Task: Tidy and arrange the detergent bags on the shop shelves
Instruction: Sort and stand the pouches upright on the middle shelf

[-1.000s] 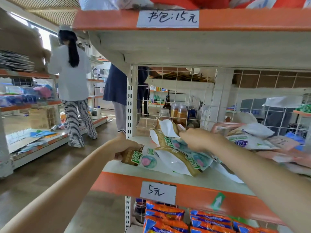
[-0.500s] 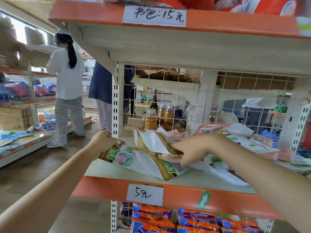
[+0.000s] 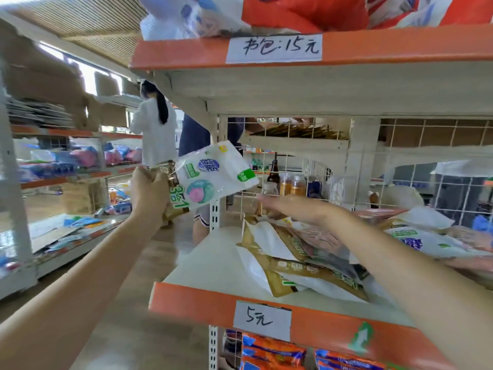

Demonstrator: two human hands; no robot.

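Left hand (image 3: 149,192): gripped a white detergent bag (image 3: 213,174), raised left of the shelf (image 3: 213,265).
Right hand (image 3: 296,209): fingers straight, above the heaped bags (image 3: 306,257).

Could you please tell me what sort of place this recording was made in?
Most likely a small discount shop: orange-edged shelves carry handwritten price labels, and packaged goods such as detergent bags lie stacked on them.

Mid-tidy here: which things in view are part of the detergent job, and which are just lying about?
Job:
- held bags, gripped by left hand
- bag pile on the 5元 shelf, under open right hand

Lying about:
- bottles behind the wire grid
- orange packets on the shelf below
- goods on the top shelf
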